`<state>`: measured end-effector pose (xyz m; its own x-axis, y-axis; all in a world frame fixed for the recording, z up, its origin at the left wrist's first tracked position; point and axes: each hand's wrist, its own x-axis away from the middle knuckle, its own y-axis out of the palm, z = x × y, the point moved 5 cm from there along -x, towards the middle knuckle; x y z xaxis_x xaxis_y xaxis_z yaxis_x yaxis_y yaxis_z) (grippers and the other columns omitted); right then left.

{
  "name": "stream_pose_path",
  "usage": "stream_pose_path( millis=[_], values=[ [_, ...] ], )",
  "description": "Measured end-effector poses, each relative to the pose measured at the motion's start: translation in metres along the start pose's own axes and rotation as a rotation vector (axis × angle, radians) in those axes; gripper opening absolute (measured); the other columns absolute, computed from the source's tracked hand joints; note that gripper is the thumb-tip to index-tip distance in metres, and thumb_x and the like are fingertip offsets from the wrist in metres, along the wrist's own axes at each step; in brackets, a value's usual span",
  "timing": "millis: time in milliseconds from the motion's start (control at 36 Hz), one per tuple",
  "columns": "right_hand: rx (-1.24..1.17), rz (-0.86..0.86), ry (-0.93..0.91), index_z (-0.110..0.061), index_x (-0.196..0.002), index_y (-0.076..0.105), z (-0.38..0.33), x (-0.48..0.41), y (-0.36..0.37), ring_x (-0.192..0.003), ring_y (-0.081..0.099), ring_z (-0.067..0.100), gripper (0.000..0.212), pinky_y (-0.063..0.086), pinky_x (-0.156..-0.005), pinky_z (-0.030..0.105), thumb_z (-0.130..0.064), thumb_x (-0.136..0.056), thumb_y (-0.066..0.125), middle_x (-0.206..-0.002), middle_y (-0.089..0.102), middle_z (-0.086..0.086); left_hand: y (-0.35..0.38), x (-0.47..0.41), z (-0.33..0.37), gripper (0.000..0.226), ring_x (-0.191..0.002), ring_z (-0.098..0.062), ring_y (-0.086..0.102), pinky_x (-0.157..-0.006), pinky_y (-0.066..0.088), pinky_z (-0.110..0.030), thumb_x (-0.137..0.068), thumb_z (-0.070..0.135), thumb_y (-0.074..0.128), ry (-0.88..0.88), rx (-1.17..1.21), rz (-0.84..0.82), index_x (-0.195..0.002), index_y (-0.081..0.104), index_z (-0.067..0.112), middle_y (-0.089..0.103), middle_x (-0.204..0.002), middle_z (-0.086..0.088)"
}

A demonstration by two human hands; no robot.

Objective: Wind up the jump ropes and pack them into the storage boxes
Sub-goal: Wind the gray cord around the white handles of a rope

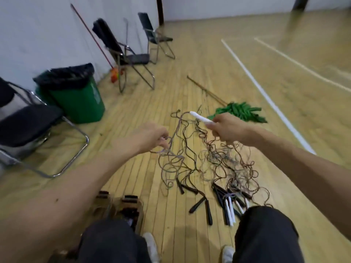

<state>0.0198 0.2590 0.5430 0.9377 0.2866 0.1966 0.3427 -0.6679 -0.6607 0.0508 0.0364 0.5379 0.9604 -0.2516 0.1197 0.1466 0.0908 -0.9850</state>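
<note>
Wooden gym floor (190, 59): tangled jump ropes (218, 164), green bin (79, 99). Right hand (228, 128) grips white handle (201, 117); left hand (152, 136) pinches grey cord (171, 147).

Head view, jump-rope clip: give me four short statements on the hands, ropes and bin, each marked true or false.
1. The right hand grips a white handle. True.
2. The left hand holds nothing. False: it pinches a grey cord.
3. The green bin lies tipped on its side. False: it stands upright.
4. Loose ropes lie tangled on the floor. True.
</note>
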Motion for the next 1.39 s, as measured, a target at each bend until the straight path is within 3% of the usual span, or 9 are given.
stream_pose_path(
  millis=[83,222,444,556,806,917,1056,1194,1389],
  values=[
    [-0.193,-0.001,0.007,-0.003,-0.108,0.060,-0.021,0.038,-0.021,-0.048,0.042,0.009,0.029,0.036,-0.041,0.022,-0.030,-0.107,0.049,-0.073,0.051,0.003,-0.052,0.021,0.018,0.028,-0.077,-0.015,0.055,-0.063,0.034,-0.028,-0.097,0.045,0.060,0.006,0.022,0.099,-0.098,0.069,0.019,0.067,-0.090,0.002],
    [-0.501,-0.038,0.025,-0.005,-0.114,0.055,-0.048,0.092,-0.040,-0.048,0.037,0.007,0.029,0.032,-0.041,0.020,-0.032,-0.108,0.045,-0.071,0.047,0.000,-0.119,0.057,0.025,0.028,-0.055,-0.005,0.049,-0.051,0.035,-0.016,-0.103,0.033,0.054,-0.015,0.645,0.363,-0.090,0.068,0.012,0.062,-0.068,0.002],
    [-0.539,0.103,-0.188,-0.012,-0.112,0.057,-0.097,0.143,-0.044,-0.047,0.036,0.007,0.029,0.034,-0.042,0.021,-0.036,-0.099,0.063,-0.078,0.052,0.000,-0.150,0.101,0.049,0.026,-0.102,-0.031,0.063,-0.097,0.049,-0.047,-0.088,0.049,0.063,0.086,0.820,0.499,-0.090,0.079,0.028,0.071,-0.103,-0.017],
    [-0.460,0.243,-0.296,-0.013,-0.106,0.059,-0.120,0.151,-0.042,-0.047,0.041,0.005,0.033,0.037,-0.044,0.021,-0.028,-0.085,0.080,-0.084,0.061,0.003,-0.158,0.115,0.069,0.023,-0.095,-0.009,0.068,-0.087,0.052,-0.027,-0.082,0.044,0.063,0.207,0.953,0.524,-0.090,0.078,0.028,0.076,-0.092,0.008],
    [-0.417,0.376,-0.335,-0.013,-0.074,0.049,-0.141,0.154,-0.042,-0.046,0.035,0.009,0.032,0.034,-0.048,0.027,-0.020,-0.089,0.076,-0.059,0.040,-0.001,-0.153,0.125,0.088,0.020,-0.065,-0.004,0.059,-0.062,0.043,-0.016,-0.089,0.036,0.069,0.381,0.816,0.639,-0.092,0.068,0.016,0.069,-0.074,-0.002],
    [-0.416,0.410,-0.367,-0.026,-0.054,0.063,-0.144,0.161,-0.049,-0.045,0.044,0.014,0.041,0.037,-0.047,0.027,-0.015,-0.093,0.071,-0.080,0.069,0.025,-0.128,0.121,0.082,0.025,-0.063,-0.003,0.063,-0.065,0.041,-0.013,-0.086,0.035,0.077,0.321,0.705,0.495,-0.103,0.064,0.022,0.073,-0.074,0.000],
    [-0.512,0.441,-0.394,-0.012,-0.066,0.044,-0.153,0.167,-0.060,-0.043,0.053,0.014,0.038,0.038,-0.040,0.020,-0.009,-0.097,0.065,-0.074,0.075,0.004,-0.091,0.113,0.084,0.015,-0.092,0.005,0.065,-0.098,0.047,-0.035,-0.094,0.039,0.066,0.238,0.598,0.283,-0.108,0.067,0.033,0.074,-0.088,0.017],
    [-0.538,0.437,-0.353,-0.012,-0.068,0.042,-0.155,0.161,-0.058,-0.049,0.062,0.017,0.038,0.039,-0.040,0.022,-0.010,-0.097,0.066,-0.060,0.068,0.000,-0.098,0.108,0.095,0.007,-0.077,0.001,0.056,-0.073,0.043,-0.025,-0.096,0.040,0.063,0.288,0.698,0.385,-0.096,0.070,0.040,0.068,-0.085,0.020],
    [-0.334,0.522,-0.366,-0.016,-0.067,0.046,-0.147,0.154,-0.059,-0.048,0.064,0.023,0.037,0.042,-0.044,0.032,-0.017,-0.096,0.068,-0.067,0.067,0.009,-0.104,0.103,0.095,0.016,-0.077,0.000,0.059,-0.068,0.046,-0.021,-0.104,0.033,0.051,0.276,0.758,0.491,-0.105,0.065,0.024,0.066,-0.088,0.011]
  ],
)
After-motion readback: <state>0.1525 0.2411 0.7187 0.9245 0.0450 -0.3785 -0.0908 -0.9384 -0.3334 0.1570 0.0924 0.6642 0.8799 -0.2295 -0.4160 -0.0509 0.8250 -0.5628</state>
